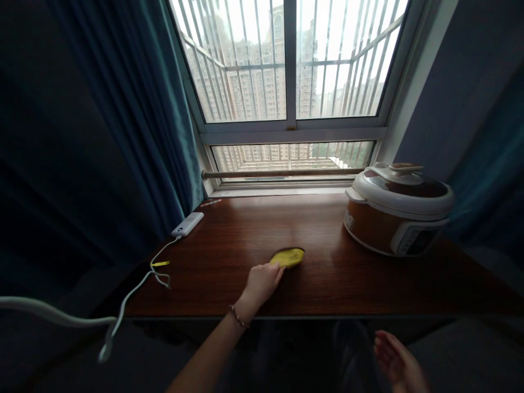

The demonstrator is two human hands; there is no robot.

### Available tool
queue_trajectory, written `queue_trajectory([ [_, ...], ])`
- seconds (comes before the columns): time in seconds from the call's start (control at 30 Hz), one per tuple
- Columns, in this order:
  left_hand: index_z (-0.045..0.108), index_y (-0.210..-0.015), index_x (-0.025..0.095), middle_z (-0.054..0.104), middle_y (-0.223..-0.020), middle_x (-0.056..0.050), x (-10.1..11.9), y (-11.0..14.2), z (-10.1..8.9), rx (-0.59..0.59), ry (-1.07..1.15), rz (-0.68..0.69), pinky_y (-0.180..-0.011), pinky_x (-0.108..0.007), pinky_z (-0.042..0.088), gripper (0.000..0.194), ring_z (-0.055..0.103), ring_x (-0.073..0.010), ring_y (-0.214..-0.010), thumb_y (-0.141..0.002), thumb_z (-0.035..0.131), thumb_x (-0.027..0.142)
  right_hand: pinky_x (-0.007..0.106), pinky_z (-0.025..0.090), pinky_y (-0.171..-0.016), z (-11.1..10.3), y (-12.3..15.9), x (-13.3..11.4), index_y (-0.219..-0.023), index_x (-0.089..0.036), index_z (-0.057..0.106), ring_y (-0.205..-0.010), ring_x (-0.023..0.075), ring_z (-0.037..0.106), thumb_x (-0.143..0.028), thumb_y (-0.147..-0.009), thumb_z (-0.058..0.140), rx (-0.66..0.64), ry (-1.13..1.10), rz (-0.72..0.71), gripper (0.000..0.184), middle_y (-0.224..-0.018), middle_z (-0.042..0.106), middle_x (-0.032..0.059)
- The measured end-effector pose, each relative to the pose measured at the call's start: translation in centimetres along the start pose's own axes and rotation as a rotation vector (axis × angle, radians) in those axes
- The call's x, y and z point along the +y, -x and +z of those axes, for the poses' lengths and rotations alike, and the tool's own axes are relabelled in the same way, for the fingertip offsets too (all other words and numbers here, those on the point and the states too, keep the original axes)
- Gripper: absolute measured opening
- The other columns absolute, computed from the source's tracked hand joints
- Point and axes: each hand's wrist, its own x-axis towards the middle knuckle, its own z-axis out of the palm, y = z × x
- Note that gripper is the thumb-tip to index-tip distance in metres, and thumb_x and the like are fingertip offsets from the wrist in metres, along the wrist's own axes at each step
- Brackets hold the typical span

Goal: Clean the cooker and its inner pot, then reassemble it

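Note:
My left hand (262,281) reaches out over a dark wooden table (327,284) under a window, its fingers curled onto the near end of a small yellow cloth (289,256) that lies flat on the wood. A bead bracelet circles that wrist. My right hand (395,360) hangs below the table's front edge at the lower right, palm up, fingers apart and holding nothing.
An electric pressure cooker (399,210) stands at the table's right end. A white power bank (188,224) lies at the back left, its white cable (135,289) trailing off the left edge. Dark teal curtains (135,109) hang at both sides of the barred window (286,65).

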Motion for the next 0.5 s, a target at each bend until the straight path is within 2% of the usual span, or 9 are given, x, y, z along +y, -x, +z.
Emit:
queue_trajectory([
  [0.07,0.062,-0.083,0.019,0.066,-0.078,-0.009,0.8,1.1,1.9,-0.049,0.013,0.036,-0.062,-0.028,0.042,0.036,0.063,-0.0211,-0.068,-0.09,0.033,0.039,0.032,0.053,-0.057,3.8,0.6,-0.1,-0.079,-0.018,0.062,-0.065,0.0207,0.066,-0.05,-0.063,0.065,0.058,-0.107,0.191,0.035,-0.07,0.068,0.0057],
  [0.13,0.061,-0.086,0.019,0.066,-0.083,-0.009,1.1,2.3,2.8,-0.082,0.024,0.063,-0.063,-0.028,0.043,0.028,0.063,-0.0211,-0.072,-0.089,0.038,0.035,0.028,0.051,-0.058,8.0,0.7,-0.5,-0.092,-0.014,0.06,-0.069,0.0202,0.067,-0.05,-0.062,0.069,-0.061,-0.155,0.336,0.048,-0.079,0.069,0.0091],
  [0.2,0.06,-0.095,0.019,0.065,-0.09,-0.007,1.0,3.7,3.1,-0.089,0.031,0.092,-0.068,-0.029,0.044,0.019,0.061,-0.0214,-0.081,-0.085,0.046,0.026,0.029,0.051,-0.061,11.9,0.2,-0.7,-0.115,-0.015,0.05,-0.07,0.0209,0.067,-0.048,-0.059,0.073,-0.172,-0.167,0.415,0.068,-0.082,0.069,0.0088],
  [0.27,0.056,-0.108,0.02,0.062,-0.1,-0.007,0.7,5.4,3.3,-0.046,0.026,0.113,-0.077,-0.03,0.043,0.03,0.057,-0.022,-0.095,-0.079,0.05,0.014,0.03,0.051,-0.069,15.1,-1.2,-0.6,-0.132,-0.019,0.034,-0.073,0.0193,0.068,-0.045,-0.062,0.072,-0.196,-0.192,0.362,0.084,-0.084,0.067,0.0049],
  [0.33,0.052,-0.117,0.019,0.059,-0.11,-0.007,-0.1,7.0,3.6,0.049,0.001,0.078,-0.085,-0.033,0.04,0.047,0.051,-0.0228,-0.105,-0.073,0.048,0.003,0.03,0.051,-0.07,17.4,-3.0,-0.1,-0.137,-0.02,0.028,-0.072,0.0183,0.067,-0.042,-0.062,0.072,-0.176,-0.211,0.294,0.09,-0.08,0.065,0.0014],
  [0.4,0.053,-0.116,0.018,0.058,-0.111,-0.008,-1.5,8.4,3.9,0.15,-0.026,-0.008,-0.086,-0.034,0.04,0.051,0.051,-0.0224,-0.104,-0.069,0.045,-0.002,0.031,0.052,-0.064,19.0,-5.1,0.4,-0.132,-0.016,0.038,-0.067,0.0189,0.066,-0.041,-0.059,0.073,-0.13,-0.184,0.253,0.084,-0.077,0.063,0.0012],
  [0.5,0.059,-0.103,0.016,0.062,-0.1,-0.007,-4.1,9.3,3.5,0.322,-0.057,-0.025,-0.081,-0.033,0.041,0.041,0.054,-0.0209,-0.095,-0.07,0.043,-0.002,0.033,0.053,-0.063,20.5,-7.9,0.3,-0.108,-0.012,0.061,-0.075,0.0219,0.065,-0.041,-0.058,0.071,-0.072,-0.086,0.143,0.059,-0.087,0.065,0.0075],
])
